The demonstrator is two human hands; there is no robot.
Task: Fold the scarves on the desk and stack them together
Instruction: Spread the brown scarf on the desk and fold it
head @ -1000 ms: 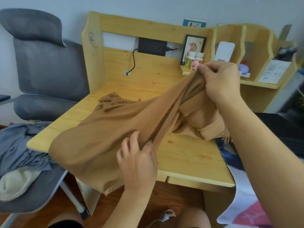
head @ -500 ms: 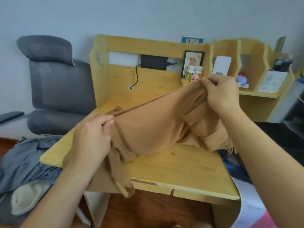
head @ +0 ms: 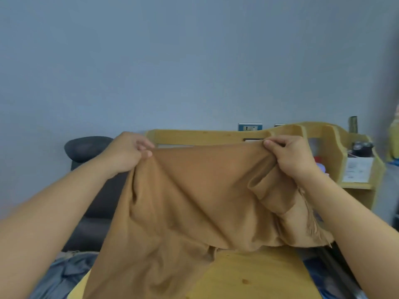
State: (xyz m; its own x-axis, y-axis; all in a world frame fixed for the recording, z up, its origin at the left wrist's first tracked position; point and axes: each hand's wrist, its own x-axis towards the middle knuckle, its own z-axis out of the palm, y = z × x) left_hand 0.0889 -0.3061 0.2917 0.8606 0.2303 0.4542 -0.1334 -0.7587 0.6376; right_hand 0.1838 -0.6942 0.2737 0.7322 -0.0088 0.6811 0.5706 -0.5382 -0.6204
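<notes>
A large tan scarf [head: 194, 201] hangs spread in the air above the wooden desk [head: 259, 275]. My left hand [head: 127, 152] pinches its top edge on the left. At the right end of that edge my right hand [head: 291, 156] grips it, with a bunched, fringed part drooping below the wrist. The top edge is stretched taut between both hands. The lower cloth drapes down over the desk's left front and hides most of the desktop. A blue-grey scarf [head: 62, 275] lies crumpled at the lower left, off the desk.
A grey office chair [head: 90, 152] stands left of the desk, behind my left arm. The desk's wooden hutch [head: 336, 143] rises at the back right, with papers [head: 357, 171] and small items on its shelves. A wall socket [head: 250, 126] sits above it.
Both hands have raised the tan scarf higher and moved apart, stretching its top edge flat. My left hand shifted from the lower edge to the top left. The view has tilted up.
</notes>
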